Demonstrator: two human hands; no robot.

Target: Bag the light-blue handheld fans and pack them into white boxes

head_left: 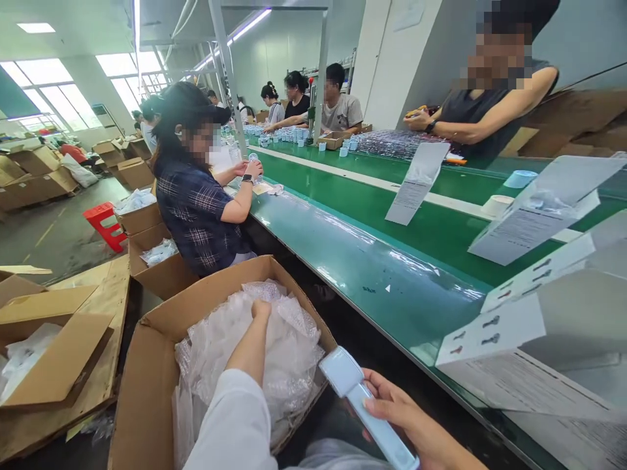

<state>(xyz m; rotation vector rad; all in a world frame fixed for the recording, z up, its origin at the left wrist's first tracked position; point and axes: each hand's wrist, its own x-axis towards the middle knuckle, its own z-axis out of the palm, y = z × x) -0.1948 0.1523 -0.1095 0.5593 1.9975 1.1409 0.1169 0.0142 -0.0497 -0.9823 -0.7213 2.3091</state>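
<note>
My left hand (261, 309) reaches into a large cardboard box, down among clear bubble-wrap bags (289, 352). Its fingers are hidden behind the back of the hand and the plastic, so I cannot make out whether it grips a bag. My right hand (392, 408) is wrapped round the handle of a light-blue handheld device (367, 405) with a squarish, flat head and a long handle. The device is tilted, head up and to the left, between the bag box (147, 365) and the bench edge.
A green conveyor table (353, 241) runs along the right, with open printed white boxes (533, 215) near me. A co-worker (196, 196) in a dark checked shirt handles something at the bench ahead. Other people sit across it. More cartons (53, 346) stand at left.
</note>
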